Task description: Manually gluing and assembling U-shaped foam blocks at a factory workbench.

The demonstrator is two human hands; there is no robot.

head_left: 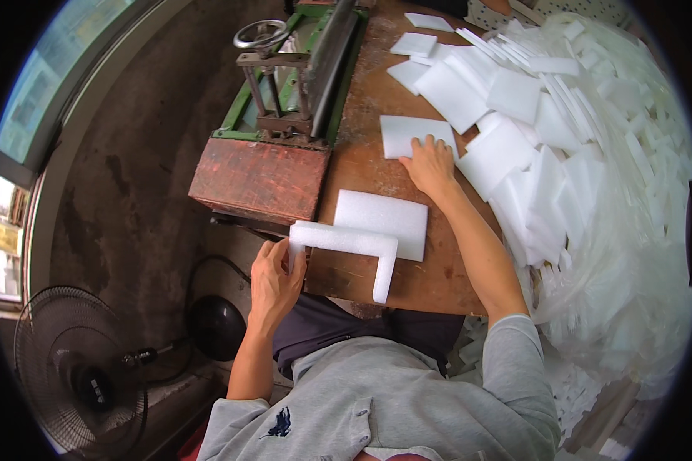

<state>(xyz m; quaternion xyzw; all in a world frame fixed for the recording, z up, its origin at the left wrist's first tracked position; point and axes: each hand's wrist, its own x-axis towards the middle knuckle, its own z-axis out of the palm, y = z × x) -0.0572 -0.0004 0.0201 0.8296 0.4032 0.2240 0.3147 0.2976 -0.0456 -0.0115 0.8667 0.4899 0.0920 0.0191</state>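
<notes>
A white foam piece bent like a U with square corners (344, 237) is held at its left end by my left hand (275, 276), fingers closed around it. Its other leg points toward me near the table's front edge. Partly covered by it, a rectangular white foam sheet (400, 217) lies on the wooden table (365, 165). Farther off, my right hand (432, 163) grips the near right part of another flat foam sheet (401, 132), fingers on top and thumb at the near edge.
A green machine with a metal handwheel (260, 34) and a reddish wooden block (257, 177) occupies the table's left side. Many loose foam sheets (515, 94) are heaped at right beside a clear plastic bag of foam (623, 253). A black fan (84, 376) stands at lower left.
</notes>
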